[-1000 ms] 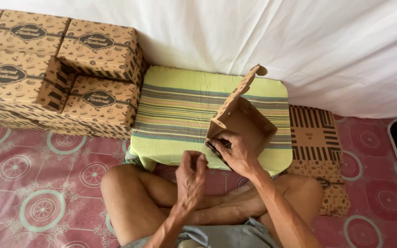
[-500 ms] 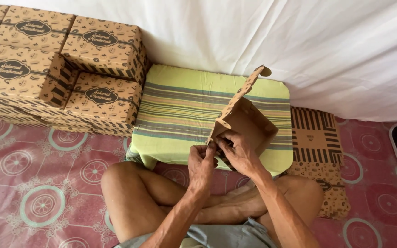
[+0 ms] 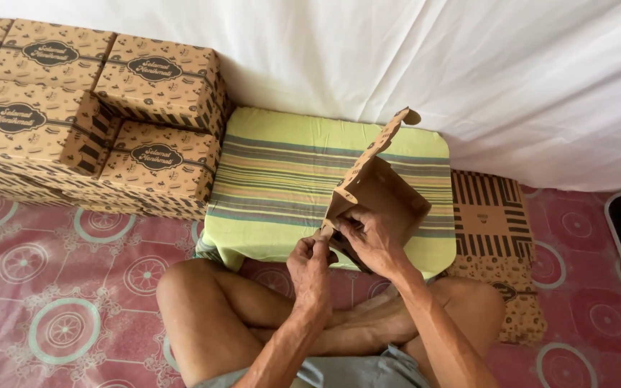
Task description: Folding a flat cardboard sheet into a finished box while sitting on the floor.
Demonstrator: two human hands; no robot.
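Observation:
A brown patterned cardboard box (image 3: 386,190), half folded with its lid flap standing up, rests on the near right part of a green striped cushion (image 3: 289,172). My right hand (image 3: 371,241) grips the box's near edge from the right. My left hand (image 3: 310,262) pinches the box's near left corner flap with its fingertips. Both hands meet at that corner, above my crossed legs.
Several finished brown patterned boxes (image 3: 102,108) are stacked at the left against a white cloth backdrop (image 3: 468,65). Flat unfolded box sheets (image 3: 494,237) lie to the right of the cushion. A red patterned floor mat (image 3: 59,287) covers the ground.
My left hand rose from above my lap to the box's near left corner and took hold of the flap. My right hand stayed on the box.

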